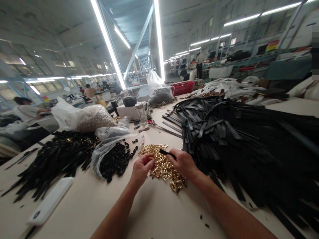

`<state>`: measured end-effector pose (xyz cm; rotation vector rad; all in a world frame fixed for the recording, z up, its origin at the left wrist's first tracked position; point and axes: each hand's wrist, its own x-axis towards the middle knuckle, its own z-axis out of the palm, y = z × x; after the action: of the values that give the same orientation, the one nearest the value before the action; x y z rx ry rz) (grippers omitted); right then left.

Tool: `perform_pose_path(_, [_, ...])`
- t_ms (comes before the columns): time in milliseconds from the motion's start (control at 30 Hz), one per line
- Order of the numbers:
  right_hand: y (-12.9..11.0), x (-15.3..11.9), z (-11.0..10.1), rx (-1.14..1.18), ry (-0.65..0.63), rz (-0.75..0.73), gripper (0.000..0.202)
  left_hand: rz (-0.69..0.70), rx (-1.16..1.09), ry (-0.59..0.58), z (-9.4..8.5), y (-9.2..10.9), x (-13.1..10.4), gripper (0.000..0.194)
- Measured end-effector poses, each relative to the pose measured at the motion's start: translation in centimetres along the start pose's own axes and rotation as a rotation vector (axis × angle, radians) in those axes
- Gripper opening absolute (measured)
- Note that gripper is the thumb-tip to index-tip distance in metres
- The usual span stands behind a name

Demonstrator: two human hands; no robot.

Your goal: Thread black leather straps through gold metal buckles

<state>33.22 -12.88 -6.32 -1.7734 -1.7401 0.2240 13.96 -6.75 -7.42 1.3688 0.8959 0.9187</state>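
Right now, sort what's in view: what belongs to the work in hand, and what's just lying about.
Likely part of the work:
black strip, in the right hand
gold metal pieces, by the left hand
black strap pile

Seemingly just lying about:
glass jar
red basket
long white object

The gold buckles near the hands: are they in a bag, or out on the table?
Out: the gold buckles lie uncovered on the table, spread in a loose heap.
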Motion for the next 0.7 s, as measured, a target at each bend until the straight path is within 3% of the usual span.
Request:
perform_pose_path(267, [-0.39,-0.01,0.32,0.178,-0.053,0.030,0.024,-0.143,-0.126,0.004,-0.31,0.16,-0.04,0.032])
perform_pose_path(700, [-0.98,-0.37,0.70,0.169,-0.052,-0.008,0.020,-0.135,-0.313,0.079,0.05,0.24,0.13,0.033])
